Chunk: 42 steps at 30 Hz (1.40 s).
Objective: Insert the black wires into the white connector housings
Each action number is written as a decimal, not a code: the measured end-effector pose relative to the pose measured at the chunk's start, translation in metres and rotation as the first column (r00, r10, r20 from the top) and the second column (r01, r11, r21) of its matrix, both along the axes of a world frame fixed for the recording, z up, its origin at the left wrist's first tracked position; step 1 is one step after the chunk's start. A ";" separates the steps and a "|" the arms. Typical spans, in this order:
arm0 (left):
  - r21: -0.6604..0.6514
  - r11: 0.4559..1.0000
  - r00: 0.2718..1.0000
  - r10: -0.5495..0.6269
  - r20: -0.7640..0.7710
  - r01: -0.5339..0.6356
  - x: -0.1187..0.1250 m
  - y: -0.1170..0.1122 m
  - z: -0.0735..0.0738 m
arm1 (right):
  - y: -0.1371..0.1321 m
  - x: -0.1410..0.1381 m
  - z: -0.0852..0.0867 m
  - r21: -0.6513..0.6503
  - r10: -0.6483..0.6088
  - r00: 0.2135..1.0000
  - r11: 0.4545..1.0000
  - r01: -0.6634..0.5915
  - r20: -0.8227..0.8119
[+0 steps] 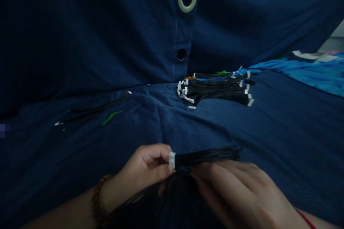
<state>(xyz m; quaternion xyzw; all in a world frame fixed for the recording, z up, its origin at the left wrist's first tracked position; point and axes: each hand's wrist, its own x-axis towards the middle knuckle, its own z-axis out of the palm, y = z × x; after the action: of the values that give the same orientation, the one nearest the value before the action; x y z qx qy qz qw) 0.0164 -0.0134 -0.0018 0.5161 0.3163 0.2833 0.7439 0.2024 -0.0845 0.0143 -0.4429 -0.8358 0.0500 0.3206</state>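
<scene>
Left hand (142, 171) pinches the white connector (172, 160) of a black wire bundle (206, 155), near centre; right hand (236, 189) has its fingers closed on the wires from beneath. More wire harnesses (215, 89) lie far off on navy cloth (268, 128).

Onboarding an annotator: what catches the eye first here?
A white plastic connector on a bundle of thin black wires stands out at lower centre, pinched by the left hand, the right hand under the wires. Above it, a heap of white-tipped black wire harnesses lies on navy cloth.
</scene>
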 end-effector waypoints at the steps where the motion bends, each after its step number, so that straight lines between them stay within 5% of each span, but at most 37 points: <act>1: -0.008 1.000 1.000 0.001 -0.004 -0.001 0.000 0.000 0.000 | 0.000 0.000 -0.001 -0.016 0.011 1.000 1.000 -0.011 0.002; 5: -0.086 0.991 0.994 0.096 -0.053 -0.100 0.002 0.001 -0.002 | 0.002 0.002 0.003 -0.027 -0.042 0.999 0.999 0.042 -0.008; 9: -0.088 0.958 0.962 0.273 -0.028 -0.274 0.003 0.006 -0.003 | 0.008 0.005 0.014 0.186 -0.114 0.991 0.978 0.098 0.074; 11: -0.109 0.929 0.936 0.353 -0.023 -0.353 0.004 0.009 -0.003 | 0.010 0.006 0.016 0.186 -0.021 0.970 0.982 -0.025 0.243; 14: -0.145 0.898 0.910 0.413 -0.040 -0.414 0.004 0.011 -0.001 | 0.011 0.004 0.013 0.007 0.245 0.829 0.958 -0.287 0.503; 17: -0.128 0.890 0.899 0.434 -0.051 -0.437 0.005 0.012 0.000 | 0.013 0.003 0.012 -0.165 0.394 0.740 0.916 -0.366 0.545; 21: -0.076 0.890 0.893 0.451 -0.010 -0.450 0.005 0.013 -0.005 | 0.025 0.019 0.027 -0.413 0.625 0.746 0.756 -0.507 0.229; 24: -0.051 0.890 0.890 0.455 0.020 -0.454 0.005 0.014 -0.010 | 0.040 0.041 0.036 -0.452 0.560 0.793 0.659 -0.601 -0.238; 27: -0.038 0.893 0.893 0.449 0.032 -0.448 0.006 0.014 -0.012 | 0.054 0.058 0.034 -0.264 0.337 0.687 0.745 -0.613 -0.644; 30: -0.024 0.898 0.897 0.440 0.036 -0.439 0.007 0.012 -0.010 | 0.056 0.061 0.032 -0.067 0.249 0.519 0.854 -0.515 -0.818; 33: -0.007 0.915 0.914 0.404 0.039 -0.404 0.006 0.010 -0.009 | 0.044 0.046 0.033 -0.172 0.069 0.427 0.849 -0.500 -0.902; 34: 0.005 0.927 0.926 0.375 0.035 -0.375 0.005 0.009 -0.009 | 0.038 0.039 0.033 -0.273 -0.010 0.455 0.812 -0.517 -0.891; 36: 0.033 0.954 0.955 0.296 0.028 -0.297 0.004 0.006 -0.009 | 0.024 0.024 0.030 -0.478 -0.085 0.643 0.743 -0.467 -0.761; 39: 0.044 0.981 0.982 0.186 0.026 -0.187 0.002 0.002 -0.009 | 0.008 0.008 0.021 -0.412 -0.027 0.927 0.901 -0.139 -0.373; 42: -0.007 0.990 0.989 0.144 0.024 -0.144 0.003 -0.002 -0.007 | 0.003 0.002 0.017 -0.200 -0.007 0.985 0.979 -0.027 -0.171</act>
<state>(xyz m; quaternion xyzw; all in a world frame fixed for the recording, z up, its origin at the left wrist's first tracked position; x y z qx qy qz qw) 0.0194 -0.0156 -0.0090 0.4864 0.3443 0.3419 0.7266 0.2043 -0.0815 0.0313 -0.4631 -0.7981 0.1739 0.3441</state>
